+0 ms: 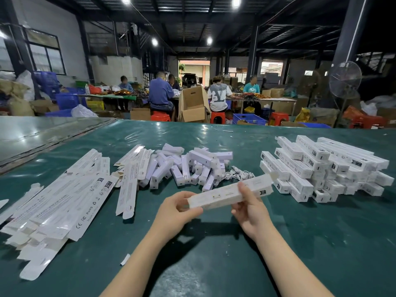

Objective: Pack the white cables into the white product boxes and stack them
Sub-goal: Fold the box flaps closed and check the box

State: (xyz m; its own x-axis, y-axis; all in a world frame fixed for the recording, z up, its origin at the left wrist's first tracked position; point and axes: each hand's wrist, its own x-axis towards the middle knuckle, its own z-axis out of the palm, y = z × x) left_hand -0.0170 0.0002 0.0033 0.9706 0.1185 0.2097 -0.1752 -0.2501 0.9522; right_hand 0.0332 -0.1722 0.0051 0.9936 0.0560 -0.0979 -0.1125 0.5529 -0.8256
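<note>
The left hand (pixel 179 207) pinches a white box (pixel 222 196) at one end; the right hand (pixel 250 212) grips its middle. Stacked boxes (pixel 321 168) sit to its right.

A table (pixel 321 243) under a glossy green sheet carries flattened white cartons (pixel 64 202) fanned out at nine o'clock. A loose heap of small white boxes (pixel 188 166) lies at twelve, with tangled white cables (pixel 237 174) just beside it. Stacked white product boxes (pixel 325 168) sit at two, and a paper scrap (pixel 125 259) at seven.
</note>
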